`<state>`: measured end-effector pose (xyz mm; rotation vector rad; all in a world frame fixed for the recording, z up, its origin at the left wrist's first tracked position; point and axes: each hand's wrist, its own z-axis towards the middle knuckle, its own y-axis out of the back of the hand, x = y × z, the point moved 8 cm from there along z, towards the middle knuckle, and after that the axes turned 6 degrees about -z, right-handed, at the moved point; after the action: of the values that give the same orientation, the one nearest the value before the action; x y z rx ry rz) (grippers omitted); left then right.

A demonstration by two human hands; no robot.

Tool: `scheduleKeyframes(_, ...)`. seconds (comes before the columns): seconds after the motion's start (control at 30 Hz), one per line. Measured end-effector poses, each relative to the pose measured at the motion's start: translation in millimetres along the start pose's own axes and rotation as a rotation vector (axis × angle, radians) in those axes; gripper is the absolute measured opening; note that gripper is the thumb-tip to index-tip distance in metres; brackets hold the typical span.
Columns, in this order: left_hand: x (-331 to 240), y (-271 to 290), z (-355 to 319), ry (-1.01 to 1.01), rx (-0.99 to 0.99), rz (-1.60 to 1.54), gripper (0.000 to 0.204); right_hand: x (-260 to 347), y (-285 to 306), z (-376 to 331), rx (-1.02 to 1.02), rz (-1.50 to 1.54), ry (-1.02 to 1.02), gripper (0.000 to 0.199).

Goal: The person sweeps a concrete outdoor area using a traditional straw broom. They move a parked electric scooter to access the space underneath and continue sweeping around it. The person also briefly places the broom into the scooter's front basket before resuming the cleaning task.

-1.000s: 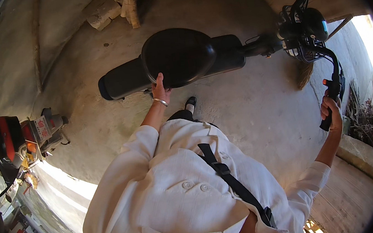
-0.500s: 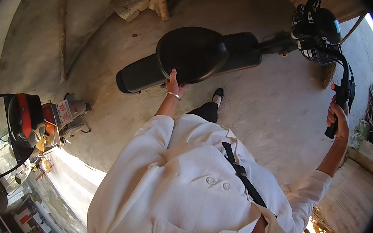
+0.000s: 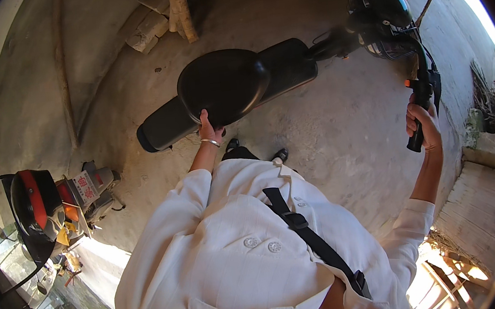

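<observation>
Gripping a scooter's handlebar grip [image 3: 417, 135], seat [image 3: 224, 85], over bare concrete floor [image 3: 342, 125], sunlit yard

your left hand [image 3: 210, 131] on smooth matt black seat [image 3: 224, 84], rough concrete floor [image 3: 342, 125], soft white cloth jacket [image 3: 241, 259], glossy plastic helmet [image 3: 387, 1]

A small white label [image 3: 84, 186] with red marks sits on the left-hand machine [image 3: 58, 206].

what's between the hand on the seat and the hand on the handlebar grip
In the head view, between the left hand on the seat and the right hand on the grip: bare concrete floor.
</observation>
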<state>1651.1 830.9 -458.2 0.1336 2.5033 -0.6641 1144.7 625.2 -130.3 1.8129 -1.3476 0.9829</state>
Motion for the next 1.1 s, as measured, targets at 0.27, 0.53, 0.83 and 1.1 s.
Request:
scheduleKeyframes(0.27, -10.8, -34.3, -17.3, -0.021, 0.006, -0.004, 0.067, 4.9, -3.2, -3.3, -0.028, 0.076, 0.028, 0.019)
scheduleKeyframes(0.53, -32.1, -34.6, -44.7, -0.041, -0.037, 0.020, 0.071, 12.8, -32.7, -15.9, -0.048, 0.183, 0.036, 0.016)
scheduleKeyframes(0.83, -45.9, -33.3, -63.1, -0.064, -0.049, 0.047, 0.068, 26.7, -62.4, -36.4, -0.107, 0.256, 0.057, 0.012)
scheduleKeyframes(1.1, -63.0, -34.8, -80.5, -0.104, -0.058, 0.056, 0.062, 35.1, -76.4, -45.0, -0.094, 0.316, 0.106, 0.010)
